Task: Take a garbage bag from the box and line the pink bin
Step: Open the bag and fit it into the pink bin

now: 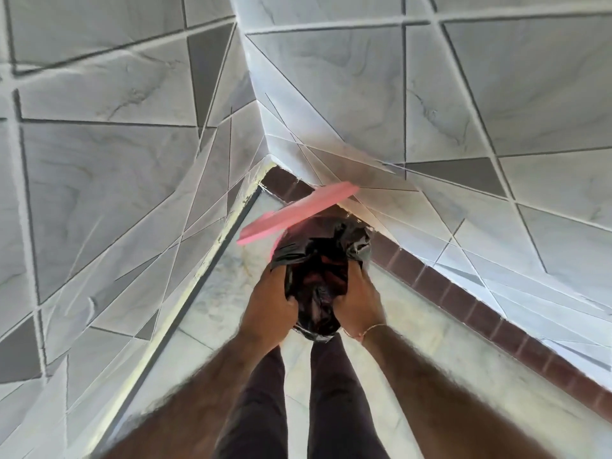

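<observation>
In the far corner of the tiled floor [414, 326], the left hand [270, 304] and right hand [359, 303] each grip the black garbage bag [318, 260] at the pink bin's mouth, its pink lid [298, 212] raised. The lining step looks underway; next, probably folding the bag's edge over the rim.

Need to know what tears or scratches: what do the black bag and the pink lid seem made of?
Black bag: thin plastic film, probably; glossy, crumpled folds. Pink lid: looks like rigid matte plastic; flat, holds its shape, though blurred.
</observation>
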`<state>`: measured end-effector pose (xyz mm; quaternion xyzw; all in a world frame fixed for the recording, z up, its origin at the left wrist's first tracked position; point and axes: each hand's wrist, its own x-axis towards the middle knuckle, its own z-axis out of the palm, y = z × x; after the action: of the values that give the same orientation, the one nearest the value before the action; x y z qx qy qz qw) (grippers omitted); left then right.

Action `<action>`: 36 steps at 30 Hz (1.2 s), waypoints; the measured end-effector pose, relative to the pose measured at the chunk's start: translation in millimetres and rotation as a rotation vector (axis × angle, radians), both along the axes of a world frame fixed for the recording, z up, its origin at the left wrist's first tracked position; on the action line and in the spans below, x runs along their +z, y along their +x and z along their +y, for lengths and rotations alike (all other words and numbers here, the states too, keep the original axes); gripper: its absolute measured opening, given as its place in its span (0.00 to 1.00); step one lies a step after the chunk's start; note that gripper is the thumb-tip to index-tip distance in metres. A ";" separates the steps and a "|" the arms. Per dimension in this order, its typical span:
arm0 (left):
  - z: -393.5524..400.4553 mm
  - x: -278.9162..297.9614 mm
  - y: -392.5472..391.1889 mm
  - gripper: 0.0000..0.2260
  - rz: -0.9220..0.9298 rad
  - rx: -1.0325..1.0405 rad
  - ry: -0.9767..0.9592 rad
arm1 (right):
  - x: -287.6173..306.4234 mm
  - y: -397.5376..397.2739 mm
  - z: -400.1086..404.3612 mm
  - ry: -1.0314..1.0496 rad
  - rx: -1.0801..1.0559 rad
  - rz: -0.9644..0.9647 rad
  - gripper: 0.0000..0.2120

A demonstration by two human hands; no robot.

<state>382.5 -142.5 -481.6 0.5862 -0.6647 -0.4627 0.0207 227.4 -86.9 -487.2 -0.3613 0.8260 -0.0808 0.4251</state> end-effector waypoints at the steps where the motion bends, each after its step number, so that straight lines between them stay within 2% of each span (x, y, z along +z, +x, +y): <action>1: 1.0 -4.9 1.0 0.28 0.000 -0.004 -0.004 | -6.4 8.3 -1.4 0.003 -0.009 -0.034 0.29; 8: -1.0 -31.7 13.0 0.33 -0.005 0.067 0.023 | -42.2 55.2 -15.5 -0.046 0.056 -0.188 0.25; 14: 4.6 -68.7 0.8 0.30 -0.072 0.071 0.065 | -76.6 -22.1 11.2 0.039 -0.091 -0.037 0.31; 17: 6.8 -81.0 -17.0 0.31 -0.065 0.045 0.081 | -83.2 -74.0 34.1 0.097 -0.163 0.082 0.23; 22: 11.9 -104.0 -32.5 0.30 -0.055 -0.017 0.102 | -99.2 -91.1 41.3 0.125 -0.144 0.112 0.32; 25: 15.7 -111.5 -21.4 0.32 -0.118 -0.065 0.114 | -104.0 -65.7 33.3 0.084 -0.080 0.034 0.38; 29: 13.3 -114.8 5.8 0.35 -0.291 -0.020 0.176 | -121.8 -41.3 37.4 0.112 -0.024 0.000 0.34; 32: 18.9 -116.8 25.0 0.33 -0.387 -0.180 0.185 | -131.2 -54.4 56.6 0.242 -0.048 0.057 0.26; 36: 35.9 -131.8 45.5 0.29 -0.406 -0.328 0.318 | -146.2 -83.8 84.8 0.365 0.038 0.146 0.26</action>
<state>428.0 -106.6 -613.4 0.5474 -0.6605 -0.4312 -0.2797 143.6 -2.1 -633.3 -0.2986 0.8485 0.1049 0.4242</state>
